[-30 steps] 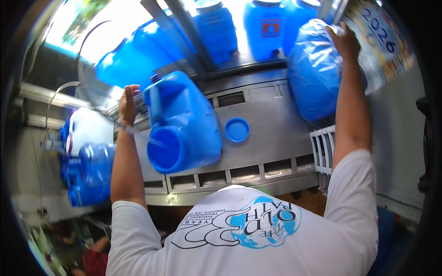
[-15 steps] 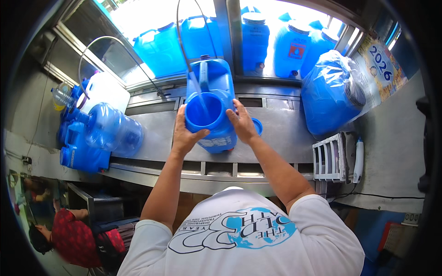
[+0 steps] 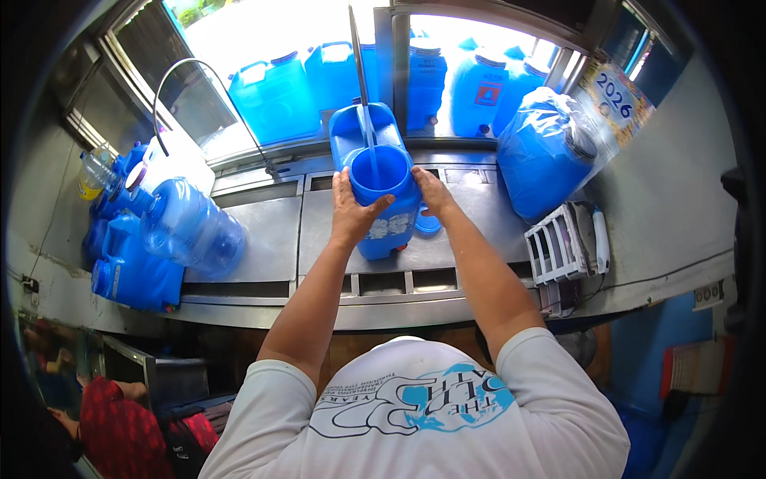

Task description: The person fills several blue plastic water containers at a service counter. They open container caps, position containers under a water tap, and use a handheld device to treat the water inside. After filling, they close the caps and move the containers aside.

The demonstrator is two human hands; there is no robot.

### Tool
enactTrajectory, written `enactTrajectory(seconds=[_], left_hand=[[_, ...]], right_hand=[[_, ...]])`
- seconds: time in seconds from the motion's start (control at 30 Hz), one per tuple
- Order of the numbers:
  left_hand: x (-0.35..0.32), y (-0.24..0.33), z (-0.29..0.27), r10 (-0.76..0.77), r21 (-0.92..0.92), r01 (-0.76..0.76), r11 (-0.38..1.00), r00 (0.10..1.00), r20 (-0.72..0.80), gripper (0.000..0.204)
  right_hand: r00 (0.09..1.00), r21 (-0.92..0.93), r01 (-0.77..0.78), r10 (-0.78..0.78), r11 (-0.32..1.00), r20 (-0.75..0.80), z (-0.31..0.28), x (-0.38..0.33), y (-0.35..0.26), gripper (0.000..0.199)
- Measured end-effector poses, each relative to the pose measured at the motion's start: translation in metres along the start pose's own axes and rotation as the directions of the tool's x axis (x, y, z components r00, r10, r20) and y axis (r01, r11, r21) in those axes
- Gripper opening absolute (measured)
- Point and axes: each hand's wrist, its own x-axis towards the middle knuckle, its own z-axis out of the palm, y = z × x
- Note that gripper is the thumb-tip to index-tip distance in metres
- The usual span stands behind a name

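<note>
Right hand (image 3: 433, 193) is off the bagged jug (image 3: 541, 168), now gripping the open blue jug (image 3: 388, 231) between its fingers and the left hand (image 3: 353, 214)'s; likely stiff, slick if wet, heavy when full, so hold both sides.

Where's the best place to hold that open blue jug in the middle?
Probably at or just below its round rim, one hand from each side, as the left hand and right hand do. The blue jug stands mouth up, its walls within reach on both sides, while the tube comes down over the opening, so reaching across the top looks awkward.
</note>
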Motion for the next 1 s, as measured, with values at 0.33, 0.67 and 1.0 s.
enactTrajectory(seconds=[0.33, 0.67, 1.0], left_hand=[[0.021, -0.02, 0.005, 0.068, 0.029, -0.071, 0.997, 0.994, 0.089, 0.126], [0.025, -0.017, 0.008, 0.119, 0.014, -0.12, 0.993, 0.991, 0.065, 0.118], [0.028, -0.026, 0.006, 0.076, -0.036, -0.073, 0.997, 0.993, 0.086, 0.11]], right_hand=[[0.925, -0.807, 0.264, 0.096, 0.528, 0.366, -0.009, -0.069, 0.207, 0.033], [0.798, -0.797, -0.493, 0.547, 0.349, -0.254, -0.182, -0.281, 0.363, 0.045], [0.518, -0.246, -0.617, 0.151, 0.747, -0.842, -0.369, -0.294, 0.371, 0.032]])
